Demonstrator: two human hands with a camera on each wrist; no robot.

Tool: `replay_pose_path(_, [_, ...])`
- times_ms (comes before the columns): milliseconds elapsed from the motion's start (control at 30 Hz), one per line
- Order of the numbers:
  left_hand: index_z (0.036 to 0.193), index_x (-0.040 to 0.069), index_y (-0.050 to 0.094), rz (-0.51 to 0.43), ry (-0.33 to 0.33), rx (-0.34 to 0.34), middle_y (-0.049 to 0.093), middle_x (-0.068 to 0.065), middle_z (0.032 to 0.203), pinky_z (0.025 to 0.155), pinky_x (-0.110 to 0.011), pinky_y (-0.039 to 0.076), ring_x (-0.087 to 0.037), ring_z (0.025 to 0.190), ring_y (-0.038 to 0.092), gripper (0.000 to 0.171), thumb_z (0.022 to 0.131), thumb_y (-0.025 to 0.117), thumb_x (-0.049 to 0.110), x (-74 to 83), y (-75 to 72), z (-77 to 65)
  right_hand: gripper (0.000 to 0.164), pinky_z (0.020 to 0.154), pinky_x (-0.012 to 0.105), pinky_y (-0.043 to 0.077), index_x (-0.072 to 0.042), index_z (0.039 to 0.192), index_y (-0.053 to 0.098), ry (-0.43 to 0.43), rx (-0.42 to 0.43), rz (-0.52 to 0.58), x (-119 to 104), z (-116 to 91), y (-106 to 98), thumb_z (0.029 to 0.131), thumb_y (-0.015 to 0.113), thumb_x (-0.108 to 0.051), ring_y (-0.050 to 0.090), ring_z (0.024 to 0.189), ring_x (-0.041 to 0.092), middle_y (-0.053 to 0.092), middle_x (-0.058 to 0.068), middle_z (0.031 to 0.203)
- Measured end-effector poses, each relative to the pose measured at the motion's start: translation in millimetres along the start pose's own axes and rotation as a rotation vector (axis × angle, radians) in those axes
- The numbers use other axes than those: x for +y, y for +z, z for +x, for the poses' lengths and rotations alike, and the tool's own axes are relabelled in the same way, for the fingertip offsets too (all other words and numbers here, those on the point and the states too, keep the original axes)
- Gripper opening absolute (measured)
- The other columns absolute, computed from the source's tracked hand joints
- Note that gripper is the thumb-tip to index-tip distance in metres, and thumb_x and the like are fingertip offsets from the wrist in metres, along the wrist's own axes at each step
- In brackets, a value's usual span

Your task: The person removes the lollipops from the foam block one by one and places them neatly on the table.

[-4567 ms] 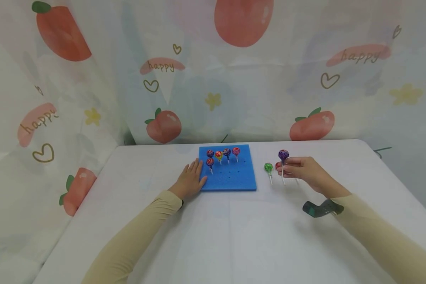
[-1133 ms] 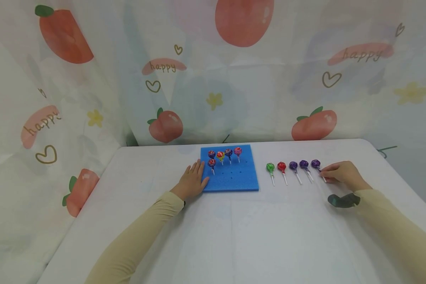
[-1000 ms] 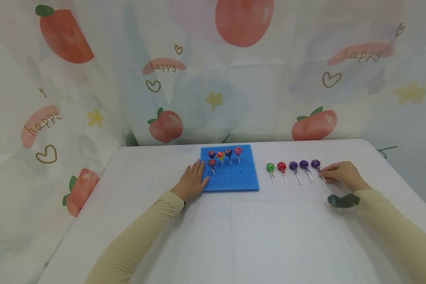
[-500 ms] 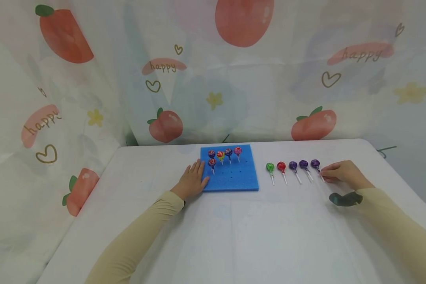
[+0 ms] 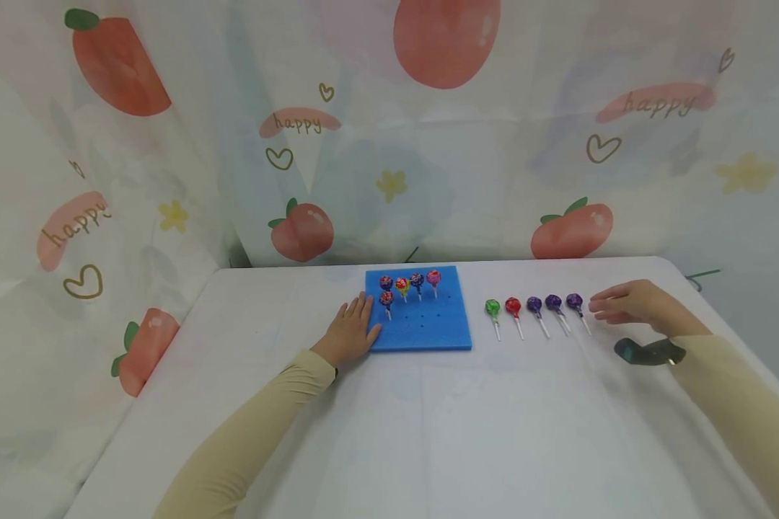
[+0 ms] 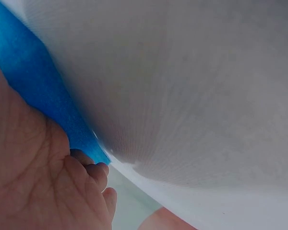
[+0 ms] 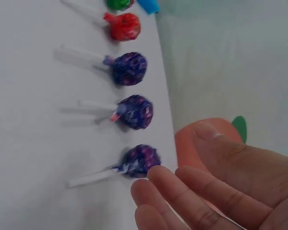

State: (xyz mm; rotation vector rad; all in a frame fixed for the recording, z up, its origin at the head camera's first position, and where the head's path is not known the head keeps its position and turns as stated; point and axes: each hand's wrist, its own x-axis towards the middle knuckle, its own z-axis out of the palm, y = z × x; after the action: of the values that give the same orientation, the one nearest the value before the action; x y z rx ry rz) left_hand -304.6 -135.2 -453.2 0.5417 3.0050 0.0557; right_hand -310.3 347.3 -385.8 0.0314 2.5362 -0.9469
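Observation:
My left hand [image 5: 349, 333] rests with its fingers spread along the left edge of a blue foam board [image 5: 438, 333]. Several wrapped lollipops stand upright in the board, among them a yellow-and-red lollipop [image 5: 402, 285] and a pink lollipop [image 5: 433, 277]. To the right of the board a row of lollipops lies on the table: a green lollipop [image 5: 492, 308], a red lollipop [image 5: 513, 306] and three purple ones. Just right of the rightmost purple lollipop [image 7: 141, 161], my right hand [image 5: 639, 306] hovers above the table with relaxed fingers and nothing in its grasp.
The white table [image 5: 389, 432] runs back to a printed curtain [image 5: 467, 166] with peaches and hearts. Small holes show in the bare part of the board. A dark wrist camera [image 5: 649, 352] sits under the right wrist.
The right hand put a purple lollipop down at the row's right end, let go of it, and has lifted slightly away to the right. The left hand has stayed on the board.

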Motion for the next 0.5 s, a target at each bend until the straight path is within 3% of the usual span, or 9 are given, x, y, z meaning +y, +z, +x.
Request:
replay_pose_path(133, [0.148,-0.003,0.019,-0.007,0.005,0.009,0.019,-0.021,0.155,0.117,-0.046,0.019,-0.031,0.145,0.021,0.065,0.1,0.036,0.038,-1.2,0.3,0.0,0.054,0.092,0.045,0.049,0.016,0.13,0.043,-0.085,0.029,0.016,-26.4,-5.0,1.3,0.095,0.054,-0.023,0.066,0.103,0.031,0.057,0.03,0.123])
replay_pose_path(333, [0.147,-0.004,0.02,-0.01,0.021,0.027,0.019,-0.02,0.156,0.117,-0.046,0.021,-0.032,0.144,0.022,0.065,0.1,0.036,0.037,-2.5,2.1,0.8,0.053,0.094,0.045,0.049,0.012,0.127,0.05,-0.167,0.021,0.008,-66.8,-2.9,13.0,0.092,0.06,-0.027,0.066,0.103,0.026,0.06,0.027,0.122])
replay_pose_path(500, [0.147,-0.004,0.021,-0.008,0.025,0.029,0.02,-0.02,0.155,0.117,-0.045,0.021,-0.032,0.144,0.022,0.064,0.1,0.037,0.037,-2.2,2.4,1.7,0.047,0.093,0.043,0.05,0.008,0.125,0.055,-0.253,-0.005,0.01,-95.8,4.1,32.9,0.092,0.061,-0.024,0.064,0.108,0.032,0.06,0.025,0.123])
